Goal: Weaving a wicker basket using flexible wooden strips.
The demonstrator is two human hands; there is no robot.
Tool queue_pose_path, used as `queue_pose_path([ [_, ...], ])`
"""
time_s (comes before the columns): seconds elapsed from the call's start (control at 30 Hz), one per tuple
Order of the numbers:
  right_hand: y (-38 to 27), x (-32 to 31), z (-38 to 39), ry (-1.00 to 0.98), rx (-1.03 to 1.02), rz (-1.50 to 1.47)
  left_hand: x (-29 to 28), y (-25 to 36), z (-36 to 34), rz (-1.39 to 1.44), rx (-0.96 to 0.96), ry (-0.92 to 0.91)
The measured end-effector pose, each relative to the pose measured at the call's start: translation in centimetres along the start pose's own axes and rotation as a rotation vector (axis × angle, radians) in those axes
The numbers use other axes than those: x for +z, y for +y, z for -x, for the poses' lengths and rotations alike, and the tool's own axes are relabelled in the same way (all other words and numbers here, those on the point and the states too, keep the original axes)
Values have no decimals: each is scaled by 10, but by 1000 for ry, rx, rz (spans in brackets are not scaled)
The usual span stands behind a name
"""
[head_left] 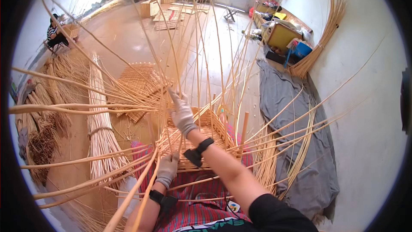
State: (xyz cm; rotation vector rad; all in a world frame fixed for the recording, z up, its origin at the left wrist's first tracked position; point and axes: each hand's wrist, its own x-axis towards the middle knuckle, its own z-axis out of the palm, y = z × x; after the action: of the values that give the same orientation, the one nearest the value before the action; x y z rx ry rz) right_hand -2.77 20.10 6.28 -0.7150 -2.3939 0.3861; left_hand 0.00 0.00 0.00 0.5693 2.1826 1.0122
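A half-woven wicker basket (219, 132) rests on my lap, over a red striped cloth (197, 197). Long willow rods fan out from its sides, some upright, others slanting outward. At the near left corner my left hand (167, 168), in a pale glove, is closed on a willow rod next to the weave. My right hand (183, 112), gloved too, reaches across the basket to its left side. Its fingers are closed around a thin upright willow rod; the fingertips are partly hidden among the other rods. Dark bands circle both wrists.
A bundle of peeled rods (101, 133) lies at left, near woven panels (135, 79). Grey cloth (296, 146) with loose rods spreads at right. A tall rod bundle (322, 38) leans on the wall beside a blue container (302, 50). Two people sit farther back.
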Motion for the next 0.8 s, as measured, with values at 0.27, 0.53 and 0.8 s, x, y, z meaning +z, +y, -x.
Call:
queue_pose_path([
  [0.27,-51,-50,85,412,255,-808,4,-5,5,49,-4,-21],
  [0.53,-11,-77,208,576,598,-1291,-17,1,11,190,21,-86],
  [0.8,0,-81,200,674,846,-1320,1,26,32,340,-72,-5],
])
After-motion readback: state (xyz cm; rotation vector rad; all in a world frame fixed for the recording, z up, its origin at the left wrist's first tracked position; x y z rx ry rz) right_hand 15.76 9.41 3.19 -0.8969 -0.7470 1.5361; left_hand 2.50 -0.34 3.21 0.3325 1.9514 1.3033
